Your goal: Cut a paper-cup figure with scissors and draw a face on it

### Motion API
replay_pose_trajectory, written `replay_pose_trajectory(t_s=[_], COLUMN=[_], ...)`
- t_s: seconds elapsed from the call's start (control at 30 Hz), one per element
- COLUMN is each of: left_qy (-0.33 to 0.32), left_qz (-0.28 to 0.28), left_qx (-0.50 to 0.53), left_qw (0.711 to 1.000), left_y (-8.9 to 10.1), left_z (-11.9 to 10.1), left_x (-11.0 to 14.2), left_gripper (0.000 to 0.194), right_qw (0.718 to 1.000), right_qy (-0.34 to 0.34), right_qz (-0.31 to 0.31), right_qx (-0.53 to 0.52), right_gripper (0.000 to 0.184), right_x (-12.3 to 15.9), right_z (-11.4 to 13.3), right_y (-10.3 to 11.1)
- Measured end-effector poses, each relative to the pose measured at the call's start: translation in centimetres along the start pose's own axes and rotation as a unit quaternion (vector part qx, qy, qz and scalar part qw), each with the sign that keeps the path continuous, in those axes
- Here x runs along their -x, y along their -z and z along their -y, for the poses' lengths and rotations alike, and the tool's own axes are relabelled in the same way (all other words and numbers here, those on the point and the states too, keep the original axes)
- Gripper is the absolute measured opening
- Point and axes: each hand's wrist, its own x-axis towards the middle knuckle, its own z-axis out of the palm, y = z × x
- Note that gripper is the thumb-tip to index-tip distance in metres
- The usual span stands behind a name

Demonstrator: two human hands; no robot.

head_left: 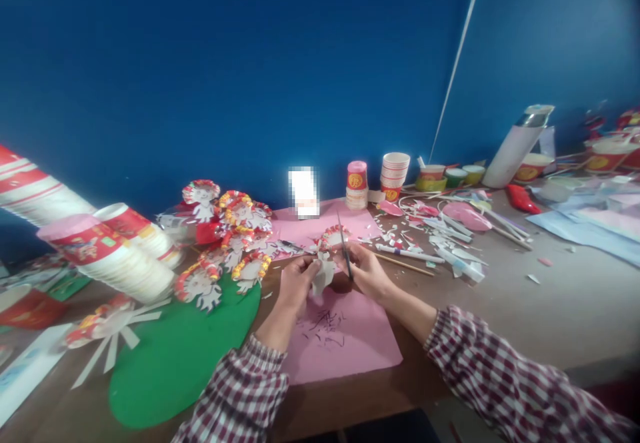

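Note:
My left hand [299, 282] is closed on a small pale paper cutout [324, 273], thumb on top, above the pink sheet. In my right hand [367, 273] is a pair of scissors [345, 246], its blades pointing up and away from me, just right of the cutout. Right behind the cutout lies a round piece with a red-and-yellow curled edge [331, 236]. Dark pen strokes mark the pink paper [345, 343] under my wrists. Whether the blades touch the cutout I cannot tell.
Finished-looking lion paper figures [235, 250] cluster on the left beside a green oval sheet [185, 356]. Stacked paper cups [115, 256] lean at the left; more cups [395, 173] stand by the blue wall. White scraps [400, 230], a wooden stick [405, 264] and a white bottle [517, 150] lie rightward.

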Motion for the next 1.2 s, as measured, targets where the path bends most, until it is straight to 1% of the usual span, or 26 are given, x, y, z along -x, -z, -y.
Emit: replay_pose_trajectory(t_s=[0.07,0.1,0.23,0.33,0.43,0.5,0.73,0.9,1.03,1.2], left_qy=[-0.029,-0.040,-0.066,-0.082,-0.082,-0.081,-0.097,-0.098,-0.067,-0.048], left_qz=[-0.018,-0.029,-0.060,-0.080,-0.105,-0.112,-0.110,-0.098,-0.067,-0.036], left_qx=[-0.035,-0.053,-0.078,-0.102,-0.127,-0.134,-0.154,-0.148,-0.107,-0.079], left_qw=[0.999,0.997,0.993,0.988,0.983,0.981,0.977,0.979,0.990,0.995], left_y=[0.5,0.8,1.5,1.4,1.3,1.3,2.0,1.9,1.4,1.1], left_z=[0.2,0.4,0.7,0.6,0.3,0.3,0.7,0.6,0.3,0.5], left_x=[-0.5,-0.7,-1.4,-1.5,-1.3,-1.4,-2.0,-1.8,-1.3,-1.0], left_gripper=[0.020,0.020,0.024,0.027,0.025,0.025,0.024,0.021,0.020,0.021], right_qw=[0.998,0.998,0.994,0.988,0.979,0.974,0.970,0.969,0.972,0.976], right_qy=[0.021,0.017,-0.016,-0.020,-0.038,-0.049,-0.080,-0.091,-0.073,-0.051], right_qz=[-0.003,0.010,0.102,0.149,0.198,0.219,0.226,0.226,0.219,0.208], right_qx=[0.054,0.060,0.027,0.023,0.026,0.027,0.034,0.030,0.032,0.042], right_gripper=[0.031,0.031,0.036,0.037,0.037,0.038,0.040,0.042,0.040,0.036], right_x=[0.4,0.7,1.2,1.3,1.1,1.0,0.9,0.8,0.7,0.6], right_z=[0.4,0.6,1.0,0.9,0.6,0.5,0.6,0.6,0.3,0.0], right_y=[0.0,-0.1,-0.2,-0.2,-0.2,-0.1,-0.2,-0.3,-0.3,-0.2])
